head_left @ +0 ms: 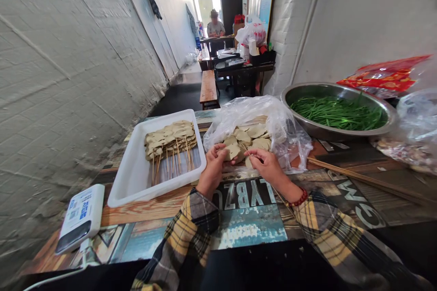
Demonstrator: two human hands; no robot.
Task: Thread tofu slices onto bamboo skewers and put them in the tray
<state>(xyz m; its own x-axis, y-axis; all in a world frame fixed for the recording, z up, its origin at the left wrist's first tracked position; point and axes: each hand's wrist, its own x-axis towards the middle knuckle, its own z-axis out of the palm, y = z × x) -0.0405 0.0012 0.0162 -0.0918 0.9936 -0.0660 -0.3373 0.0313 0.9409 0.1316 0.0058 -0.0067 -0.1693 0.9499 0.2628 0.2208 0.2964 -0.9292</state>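
Observation:
My left hand (214, 166) pinches a thin, flat, tan food slice (232, 151) by its edge. My right hand (268, 166) is closed on a thin wooden skewer (247, 149), whose tip points at that slice; whether it has pierced it, I cannot tell. Behind both hands lies an open clear plastic bag (287, 132) with a heap of similar loose slices (254, 132). To the left, a white plastic tray (128, 175) holds stacked skewered slices (170, 135), their sticks pointing towards me.
Right of the bag stands a steel basin (344, 132) of green chives (336, 111). Several bare skewers (362, 177) lie below it, near plastic bags (418, 111). A white device (82, 216) with a cable is at the front left. Beyond are a bench (208, 86) and a seated person (215, 28).

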